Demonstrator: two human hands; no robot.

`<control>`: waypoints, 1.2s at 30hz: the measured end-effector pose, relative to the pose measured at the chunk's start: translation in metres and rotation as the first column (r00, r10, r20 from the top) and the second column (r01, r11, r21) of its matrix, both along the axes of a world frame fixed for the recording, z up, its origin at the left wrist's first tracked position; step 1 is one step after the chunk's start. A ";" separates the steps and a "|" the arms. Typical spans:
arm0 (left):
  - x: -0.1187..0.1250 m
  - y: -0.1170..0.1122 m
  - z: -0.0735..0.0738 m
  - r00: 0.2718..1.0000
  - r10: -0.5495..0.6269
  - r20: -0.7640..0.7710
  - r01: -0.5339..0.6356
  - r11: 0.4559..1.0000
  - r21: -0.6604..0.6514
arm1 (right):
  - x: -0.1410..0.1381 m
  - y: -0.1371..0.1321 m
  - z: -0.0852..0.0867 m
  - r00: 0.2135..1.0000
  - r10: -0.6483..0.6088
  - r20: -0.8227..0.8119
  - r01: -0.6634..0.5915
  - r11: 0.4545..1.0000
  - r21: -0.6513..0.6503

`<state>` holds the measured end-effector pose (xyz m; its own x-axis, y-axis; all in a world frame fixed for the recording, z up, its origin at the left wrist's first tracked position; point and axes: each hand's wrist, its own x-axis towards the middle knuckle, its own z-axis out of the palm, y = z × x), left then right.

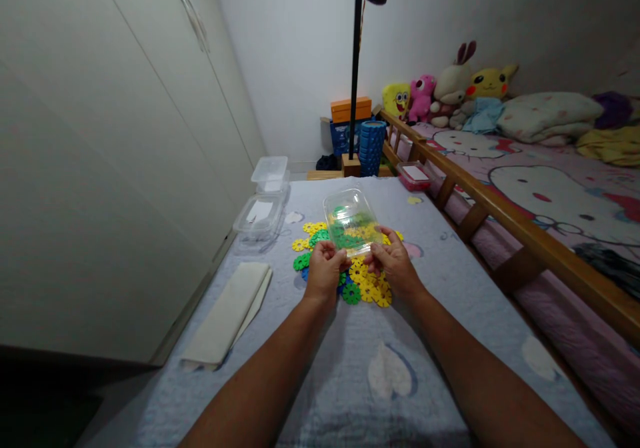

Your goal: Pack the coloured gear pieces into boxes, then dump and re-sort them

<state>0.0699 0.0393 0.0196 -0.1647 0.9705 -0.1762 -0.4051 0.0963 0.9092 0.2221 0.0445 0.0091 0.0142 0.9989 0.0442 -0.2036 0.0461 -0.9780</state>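
Both my hands hold a clear plastic lid (pixel 352 203), tilted up above a pile of toy discs. My left hand (pixel 325 267) pinches its near left corner, and my right hand (pixel 393 258) grips the near right corner. Under and around the lid lie notched plastic discs: yellow discs (pixel 369 291) at the near right, green discs (pixel 351 293) in the middle and left, and a few blue ones partly hidden by my left hand. Some colours show through the clear plastic. Whether the piece is a lid or a shallow box is hard to tell.
Clear containers (pixel 259 216) with a white label stand at the left, beside a folded cream cloth (pixel 227 315). A red box (pixel 414 176) sits at the far right. A wooden bed rail (pixel 480 211) runs along the right; a black pole (pixel 355 68) rises behind the table.
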 end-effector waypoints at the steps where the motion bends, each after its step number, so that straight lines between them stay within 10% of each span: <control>1: 0.001 0.000 0.000 1.000 0.000 0.006 0.000 1.000 -0.003 | 0.000 0.000 0.000 1.000 -0.007 -0.006 0.007 1.000 -0.001; 36: -0.014 0.001 -0.003 0.993 0.042 -0.109 -0.038 0.999 0.036 | -0.002 0.010 -0.011 0.990 -0.133 -0.048 0.135 0.990 0.029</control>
<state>0.0563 0.0399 0.0170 -0.2200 0.9678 -0.1221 -0.3062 0.0503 0.9506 0.2197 0.0545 -0.0022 0.1507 0.9860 0.0720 -0.2385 0.1069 -0.9652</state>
